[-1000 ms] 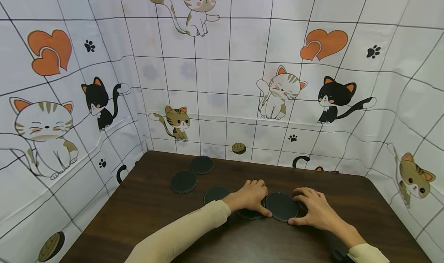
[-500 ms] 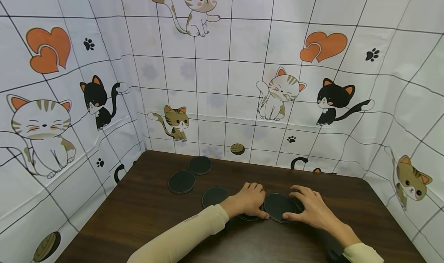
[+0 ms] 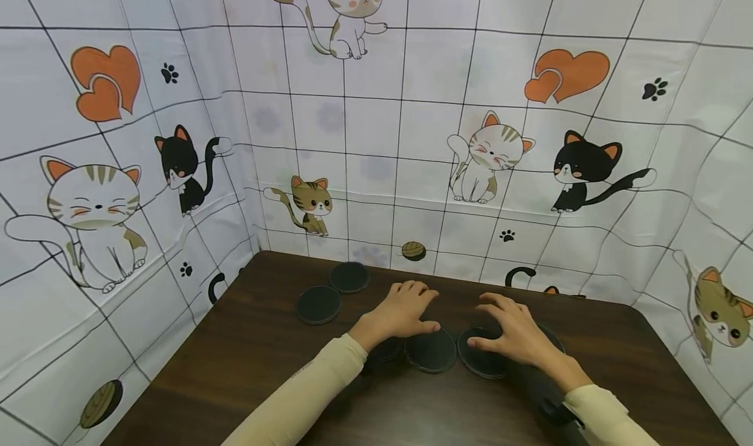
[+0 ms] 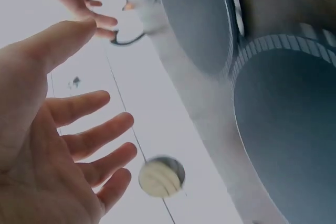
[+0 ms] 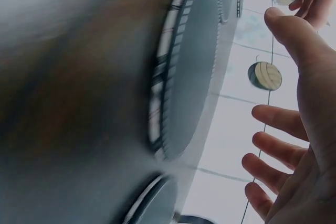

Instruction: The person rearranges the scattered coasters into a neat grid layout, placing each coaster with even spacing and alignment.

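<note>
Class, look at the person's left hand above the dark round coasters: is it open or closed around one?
Open. The left hand has spread, straight fingers in the wrist view and grips no coaster; whether it touches one is unclear.

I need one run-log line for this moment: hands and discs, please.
left hand: open, above dark discs | right hand: open, over disc | two discs apart, far left | table: brown
</note>
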`<state>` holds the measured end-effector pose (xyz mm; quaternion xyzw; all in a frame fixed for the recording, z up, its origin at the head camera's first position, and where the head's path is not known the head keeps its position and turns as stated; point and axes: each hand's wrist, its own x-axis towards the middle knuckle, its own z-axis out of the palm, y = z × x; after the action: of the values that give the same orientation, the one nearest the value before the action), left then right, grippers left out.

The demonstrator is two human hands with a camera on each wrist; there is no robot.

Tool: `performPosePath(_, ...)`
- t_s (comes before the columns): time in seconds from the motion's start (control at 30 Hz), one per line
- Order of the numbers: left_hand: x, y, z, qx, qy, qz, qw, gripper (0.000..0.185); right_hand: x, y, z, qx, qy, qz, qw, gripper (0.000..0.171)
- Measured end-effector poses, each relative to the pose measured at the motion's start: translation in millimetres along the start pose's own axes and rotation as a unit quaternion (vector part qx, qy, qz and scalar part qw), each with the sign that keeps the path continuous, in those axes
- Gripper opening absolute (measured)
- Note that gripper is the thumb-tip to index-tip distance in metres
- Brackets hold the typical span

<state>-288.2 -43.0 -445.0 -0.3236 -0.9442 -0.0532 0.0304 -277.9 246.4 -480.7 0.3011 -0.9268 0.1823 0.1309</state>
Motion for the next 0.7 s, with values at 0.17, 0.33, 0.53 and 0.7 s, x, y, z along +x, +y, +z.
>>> performPosePath(0.17, -16.2, -32.9, -3.6, -0.030, 0.026, -0.045, 0.9982, 0.068, 27, -8, 9, 0.017, 0.005, -0.009, 1.000, 0.074)
performPosePath(0.33, -35.0, -72.0, 1.2, -0.059, 0.042, -0.097, 0.9926, 0.066, 52, -18, 17, 0.038, 0.008, -0.012, 0.999, 0.073)
performPosePath(0.53, -56.2, -121.4, 8.9, -0.081, 0.056, -0.194, 0.9761, 0.065, 92, -37, 17, 0.053, -0.019, -0.023, 0.998, 0.073)
performPosePath(0.7, -72.9, -154.6, 9.6, -0.111, 0.077, -0.256, 0.9572, 0.066, 133, -57, 24, 0.050, -0.062, -0.046, 0.996, 0.068)
